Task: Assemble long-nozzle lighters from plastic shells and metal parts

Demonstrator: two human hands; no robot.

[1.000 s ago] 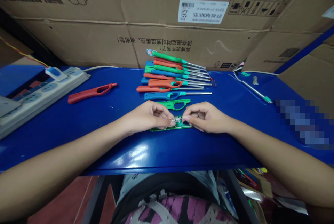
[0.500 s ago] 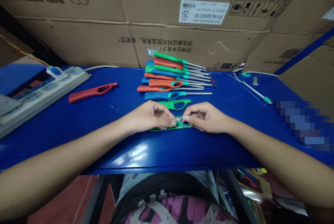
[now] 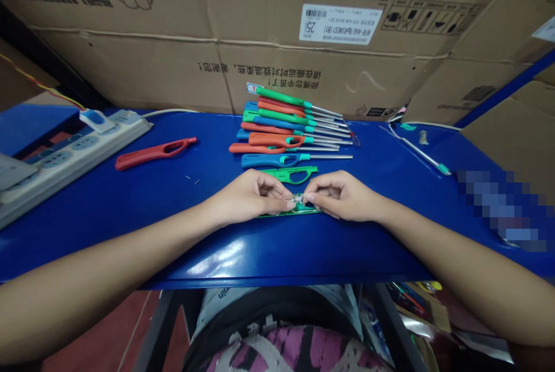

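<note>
Shell, green (image 3: 309, 212): partly hidden | left hand (image 3: 262, 194): fingers (image 3: 289, 205) clamped on small metal part (image 3: 297, 199) | right hand (image 3: 342, 196): fingers' hold unclear

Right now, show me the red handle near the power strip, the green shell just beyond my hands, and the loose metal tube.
Red handle (image 3: 139, 157): head view, on its solid grip.
Green shell (image 3: 283, 176): head view, solid part left of its loop.
Metal tube (image 3: 420, 152): head view, middle of its shaft.

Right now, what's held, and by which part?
Left hand seems to pinch a small pale part at the nearer green shell; exact spot hidden. Right hand: can't tell.
</note>
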